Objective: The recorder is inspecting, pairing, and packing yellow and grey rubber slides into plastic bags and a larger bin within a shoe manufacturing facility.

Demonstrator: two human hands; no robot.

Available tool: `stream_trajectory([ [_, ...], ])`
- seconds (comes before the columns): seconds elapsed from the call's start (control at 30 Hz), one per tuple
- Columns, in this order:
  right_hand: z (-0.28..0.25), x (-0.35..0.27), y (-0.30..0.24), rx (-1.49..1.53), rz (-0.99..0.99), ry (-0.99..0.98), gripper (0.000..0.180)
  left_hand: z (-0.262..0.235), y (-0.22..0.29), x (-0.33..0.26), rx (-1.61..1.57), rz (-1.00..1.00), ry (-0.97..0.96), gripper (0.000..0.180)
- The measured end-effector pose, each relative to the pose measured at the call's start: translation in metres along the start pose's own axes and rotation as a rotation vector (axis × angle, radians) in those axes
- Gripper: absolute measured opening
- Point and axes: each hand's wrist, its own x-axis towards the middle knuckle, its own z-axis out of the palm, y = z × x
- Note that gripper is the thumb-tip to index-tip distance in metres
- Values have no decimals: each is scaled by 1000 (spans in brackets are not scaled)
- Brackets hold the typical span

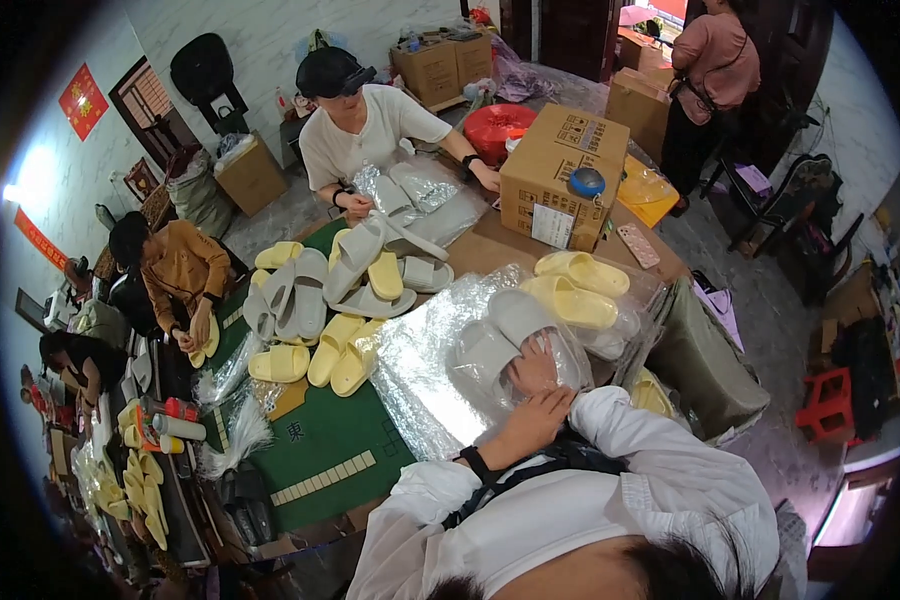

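Note:
A pair of grey slippers (pixel 520 315) lies in a clear plastic bag (pixel 578 358) at the table edge in front of me. My right hand (pixel 532 366) reaches in at the bag's near end, fingers spread against the slippers; whether film covers it I cannot tell. Just below, my left hand (pixel 542 418), a black band on its wrist, is closed at the bag's mouth, close to my right wrist. Its fingertips are partly hidden. Under the slippers spreads a stack of shiny clear bags (pixel 425 375). Yellow slippers (pixel 575 290) lie just beyond on the right.
Loose grey slippers (pixel 295 290) and yellow slippers (pixel 335 355) cover the green table mat (pixel 330 440). A cardboard box (pixel 560 170) with a tape roll (pixel 587 182) stands at the back. A co-worker (pixel 370 130) across handles a bagged grey pair; another (pixel 180 265) holds yellow slippers.

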Motion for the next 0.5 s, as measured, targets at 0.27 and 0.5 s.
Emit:
stream_trajectory([
  [0.27, -8, 15, -9, 196, 6, 42, 25, -26, 10, 14, -182, -12, 101, 41],
  [0.5, -7, -3, 3, 554, -169, 17, 28, -36, -14, 18, -128, -312, 387, 26],
])
